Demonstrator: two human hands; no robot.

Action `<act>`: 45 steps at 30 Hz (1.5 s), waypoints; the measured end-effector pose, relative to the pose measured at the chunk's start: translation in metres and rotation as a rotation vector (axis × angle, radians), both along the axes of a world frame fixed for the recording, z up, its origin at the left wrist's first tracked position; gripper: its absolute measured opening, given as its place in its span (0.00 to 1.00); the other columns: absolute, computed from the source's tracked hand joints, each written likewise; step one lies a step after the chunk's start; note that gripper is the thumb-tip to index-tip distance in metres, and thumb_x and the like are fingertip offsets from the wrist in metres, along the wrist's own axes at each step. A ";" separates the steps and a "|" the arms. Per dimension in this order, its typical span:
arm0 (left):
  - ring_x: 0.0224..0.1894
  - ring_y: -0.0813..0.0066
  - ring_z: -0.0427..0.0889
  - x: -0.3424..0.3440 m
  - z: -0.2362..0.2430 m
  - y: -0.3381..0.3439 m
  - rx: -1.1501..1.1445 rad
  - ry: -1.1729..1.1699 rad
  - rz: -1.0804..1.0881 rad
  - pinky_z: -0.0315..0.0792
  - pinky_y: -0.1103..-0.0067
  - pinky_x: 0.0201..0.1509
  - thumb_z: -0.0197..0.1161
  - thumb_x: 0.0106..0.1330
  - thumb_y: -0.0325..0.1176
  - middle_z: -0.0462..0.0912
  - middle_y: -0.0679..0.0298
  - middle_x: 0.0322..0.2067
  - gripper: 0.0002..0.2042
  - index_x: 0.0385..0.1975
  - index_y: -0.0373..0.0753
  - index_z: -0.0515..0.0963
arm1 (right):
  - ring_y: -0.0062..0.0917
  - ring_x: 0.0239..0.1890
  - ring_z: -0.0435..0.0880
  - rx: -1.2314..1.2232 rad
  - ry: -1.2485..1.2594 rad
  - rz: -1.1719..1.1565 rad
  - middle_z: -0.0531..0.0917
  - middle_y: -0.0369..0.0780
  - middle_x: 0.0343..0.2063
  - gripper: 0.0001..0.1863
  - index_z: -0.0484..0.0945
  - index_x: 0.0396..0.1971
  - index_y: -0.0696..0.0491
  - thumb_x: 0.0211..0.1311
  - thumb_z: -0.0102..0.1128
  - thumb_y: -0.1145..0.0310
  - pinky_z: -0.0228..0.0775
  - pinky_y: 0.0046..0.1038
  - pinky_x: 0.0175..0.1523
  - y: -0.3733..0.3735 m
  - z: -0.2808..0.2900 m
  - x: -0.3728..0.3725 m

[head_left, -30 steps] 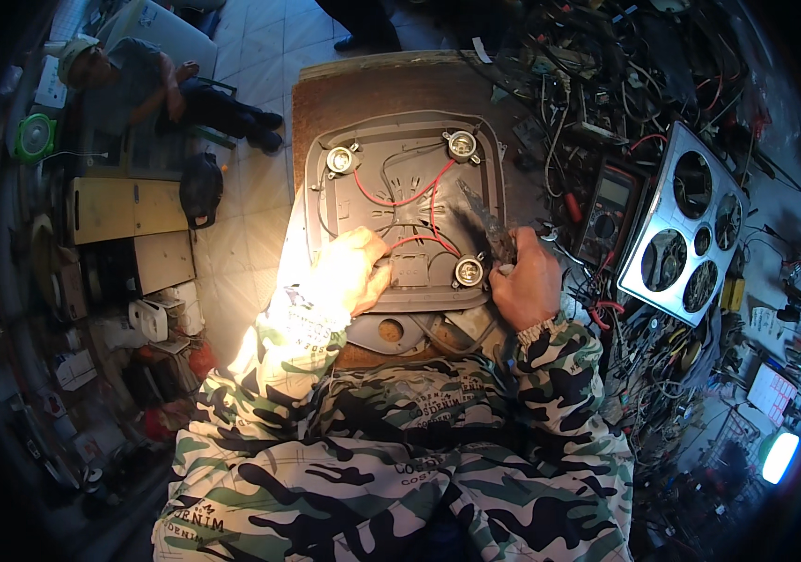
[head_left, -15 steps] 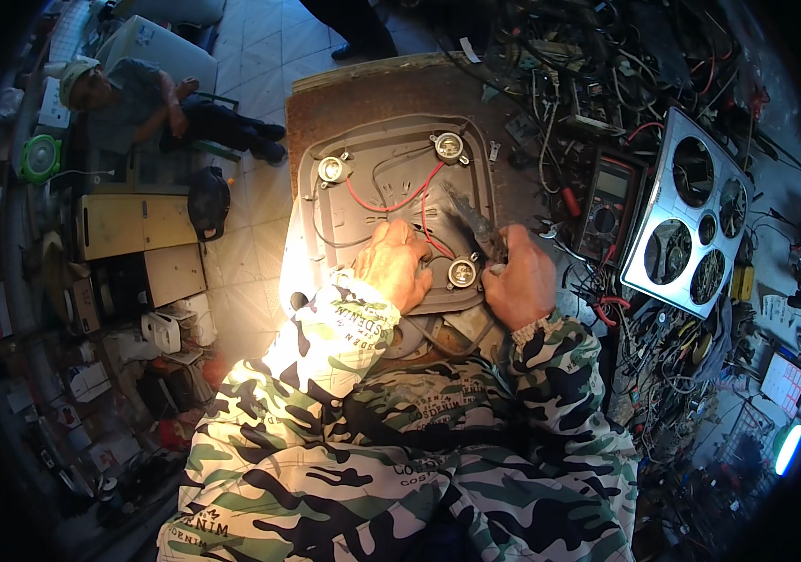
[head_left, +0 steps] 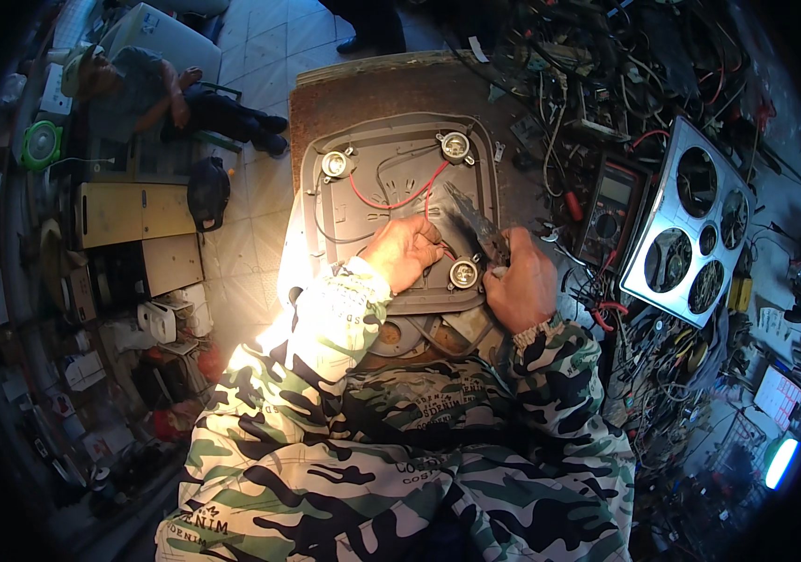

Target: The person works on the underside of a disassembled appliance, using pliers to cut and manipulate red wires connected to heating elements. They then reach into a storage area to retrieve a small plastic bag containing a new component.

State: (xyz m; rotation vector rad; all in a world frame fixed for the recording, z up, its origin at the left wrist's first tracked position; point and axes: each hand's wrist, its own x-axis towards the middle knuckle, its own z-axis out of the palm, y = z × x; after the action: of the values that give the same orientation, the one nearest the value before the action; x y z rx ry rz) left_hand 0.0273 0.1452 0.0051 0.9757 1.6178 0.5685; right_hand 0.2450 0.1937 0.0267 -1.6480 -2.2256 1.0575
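A grey-brown plastic tray [head_left: 330,211] lies in front of me with three round metal fittings, at top left [head_left: 334,164], top right [head_left: 455,146] and lower right [head_left: 464,273], joined by red wires [head_left: 391,203] and dark wires. My left hand [head_left: 400,251] is closed in a pinch on wires just left of the lower right fitting. My right hand [head_left: 524,281], at the tray's right edge, grips a dark metal tool [head_left: 483,227] that points up and left over the tray; its exact kind is unclear.
The tray sits on a brown board [head_left: 325,103]. On the right are a multimeter [head_left: 611,211], a silver panel with holes [head_left: 662,225] and tangled cables [head_left: 569,94]. A seated person [head_left: 161,103] is at upper left; another's foot [head_left: 367,42] is beyond the board.
My left hand has moved rightward from the tray's lower left onto the wires by the lower right fitting. My right hand and its tool have stayed nearly in place.
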 end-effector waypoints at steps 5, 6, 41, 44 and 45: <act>0.31 0.86 0.77 -0.007 -0.007 0.002 -0.029 -0.151 -0.001 0.75 0.80 0.38 0.69 0.69 0.26 0.82 0.71 0.27 0.08 0.43 0.31 0.80 | 0.58 0.44 0.85 0.002 0.007 0.007 0.85 0.57 0.42 0.26 0.75 0.51 0.60 0.50 0.73 0.73 0.77 0.52 0.49 0.000 -0.002 -0.001; 0.31 0.86 0.78 -0.008 -0.010 0.000 -0.002 -0.164 0.005 0.76 0.80 0.39 0.68 0.69 0.25 0.83 0.70 0.28 0.08 0.44 0.30 0.80 | 0.58 0.44 0.85 -0.001 0.005 0.008 0.85 0.57 0.42 0.27 0.75 0.51 0.60 0.50 0.73 0.73 0.77 0.52 0.49 0.000 -0.002 -0.002; 0.27 0.80 0.81 0.007 0.026 -0.066 0.176 0.235 0.152 0.76 0.79 0.35 0.74 0.63 0.25 0.86 0.63 0.28 0.14 0.48 0.31 0.84 | 0.55 0.44 0.87 -0.061 -0.003 0.099 0.87 0.57 0.38 0.22 0.77 0.49 0.59 0.56 0.73 0.69 0.79 0.47 0.49 0.023 -0.004 -0.010; 0.30 0.84 0.81 0.012 0.018 -0.060 0.149 0.157 0.181 0.77 0.82 0.37 0.72 0.66 0.24 0.87 0.65 0.29 0.09 0.43 0.30 0.85 | 0.53 0.44 0.88 -0.056 0.017 0.096 0.88 0.55 0.37 0.22 0.77 0.49 0.59 0.56 0.74 0.70 0.80 0.43 0.49 0.024 -0.006 -0.010; 0.30 0.85 0.81 0.013 0.013 -0.059 0.182 0.085 0.229 0.77 0.83 0.37 0.71 0.67 0.23 0.87 0.65 0.29 0.08 0.43 0.30 0.85 | 0.53 0.44 0.88 -0.058 0.018 0.101 0.88 0.55 0.37 0.22 0.77 0.49 0.59 0.56 0.74 0.70 0.80 0.43 0.50 0.024 -0.006 -0.009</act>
State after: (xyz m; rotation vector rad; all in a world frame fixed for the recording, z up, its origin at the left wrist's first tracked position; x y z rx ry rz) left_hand 0.0405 0.0860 0.0181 0.9632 1.7903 0.8524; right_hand 0.2358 0.2173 0.0207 -1.5565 -2.3087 1.1676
